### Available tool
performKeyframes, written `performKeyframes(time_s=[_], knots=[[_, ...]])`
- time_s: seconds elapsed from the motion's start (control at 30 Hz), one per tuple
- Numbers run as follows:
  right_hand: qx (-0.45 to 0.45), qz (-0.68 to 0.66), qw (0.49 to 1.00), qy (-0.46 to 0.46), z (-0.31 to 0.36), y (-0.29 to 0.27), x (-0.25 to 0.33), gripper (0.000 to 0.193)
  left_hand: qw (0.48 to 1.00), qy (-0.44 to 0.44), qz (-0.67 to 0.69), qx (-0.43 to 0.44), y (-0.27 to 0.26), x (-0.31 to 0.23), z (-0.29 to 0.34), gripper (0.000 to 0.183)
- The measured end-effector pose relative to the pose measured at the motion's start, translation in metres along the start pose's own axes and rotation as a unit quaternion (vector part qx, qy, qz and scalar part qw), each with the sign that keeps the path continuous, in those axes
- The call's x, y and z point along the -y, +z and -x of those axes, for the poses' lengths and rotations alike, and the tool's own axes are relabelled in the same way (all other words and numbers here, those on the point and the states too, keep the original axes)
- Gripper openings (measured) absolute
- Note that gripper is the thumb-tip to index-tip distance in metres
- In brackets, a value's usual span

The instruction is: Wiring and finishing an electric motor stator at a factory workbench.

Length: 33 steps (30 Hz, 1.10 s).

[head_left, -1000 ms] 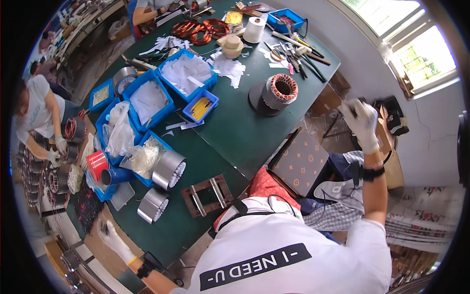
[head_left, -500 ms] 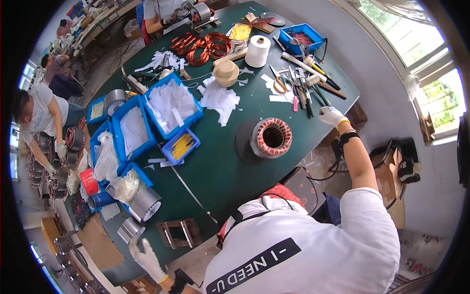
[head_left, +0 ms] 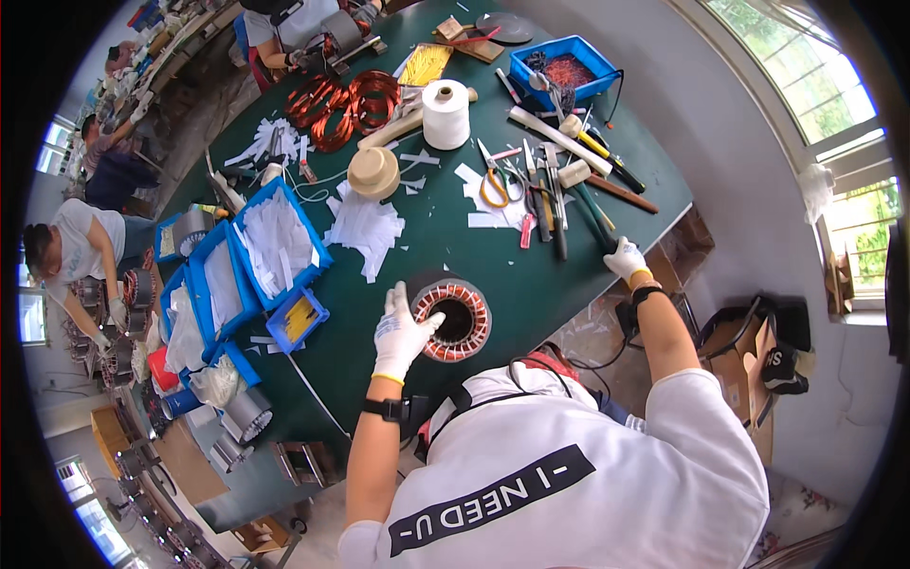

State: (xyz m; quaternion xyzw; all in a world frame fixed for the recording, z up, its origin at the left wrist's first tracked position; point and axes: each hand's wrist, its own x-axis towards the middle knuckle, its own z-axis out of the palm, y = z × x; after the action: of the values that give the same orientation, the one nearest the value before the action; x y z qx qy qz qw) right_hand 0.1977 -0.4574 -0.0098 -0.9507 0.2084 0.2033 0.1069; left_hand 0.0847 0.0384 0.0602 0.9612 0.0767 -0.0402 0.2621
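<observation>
A motor stator (head_left: 464, 356) with a grey core and a ring of copper and white slot ends stands upright near the table's front edge. My left hand (head_left: 400, 341), in a white glove, lies against its left side. The fingers are stretched apart and the thumb reaches over the rim toward the dark bore. At the right table edge my gloved right hand (head_left: 626, 262) is closed around the end of a dark handle. That handle belongs to a mallet (head_left: 575, 173) with a pale head, lying among the hand tools. The fingertips are partly hidden.
Orange-handled scissors (head_left: 494, 188) and several tools lie beside the mallet. Behind the stator are paper strips (head_left: 365, 228), a thread cone (head_left: 445, 116) and copper coils (head_left: 332, 112). Blue bins (head_left: 325, 261) stand left. A co-worker (head_left: 289, 33) handles a stator across the table.
My left hand has come from the lower left to the stator. My right hand has closed on the mallet handle. The view has shifted, and the mallet lies slightly nearer me.
</observation>
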Motion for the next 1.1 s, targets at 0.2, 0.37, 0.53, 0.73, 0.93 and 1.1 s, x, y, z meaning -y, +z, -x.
performKeyframes(time_s=[0.2,0.37,0.53,0.73,0.93,1.1], knots=[[0.02,-0.036,0.996,-0.079,-0.037,-0.033,0.0,0.05,0.994,-0.006,-0.004,0.105,-0.013,-0.003,-0.009,0.059],[-0.114,-0.018,0.993,-0.032,-0.132,-0.036,-0.04,0.049,0.994,-0.019,0.031,0.106,0.003,0.012,0.0,0.058],[-0.122,0.055,0.991,0.015,-0.191,-0.071,-0.021,0.066,0.991,-0.04,0.018,0.126,-0.007,0.005,-0.006,0.06],[-0.065,0.111,0.991,0.021,-0.223,-0.087,0.013,0.063,0.994,-0.023,-0.01,0.111,-0.012,0.021,-0.015,0.057],[-0.073,0.093,0.992,0.035,-0.218,-0.067,0.025,0.046,0.985,-0.086,0.006,0.152,-0.028,0.016,-0.017,0.057],[-0.08,0.119,0.989,0.023,-0.238,-0.06,0.006,0.04,0.988,-0.082,0.034,0.127,-0.027,0.018,-0.025,0.055]])
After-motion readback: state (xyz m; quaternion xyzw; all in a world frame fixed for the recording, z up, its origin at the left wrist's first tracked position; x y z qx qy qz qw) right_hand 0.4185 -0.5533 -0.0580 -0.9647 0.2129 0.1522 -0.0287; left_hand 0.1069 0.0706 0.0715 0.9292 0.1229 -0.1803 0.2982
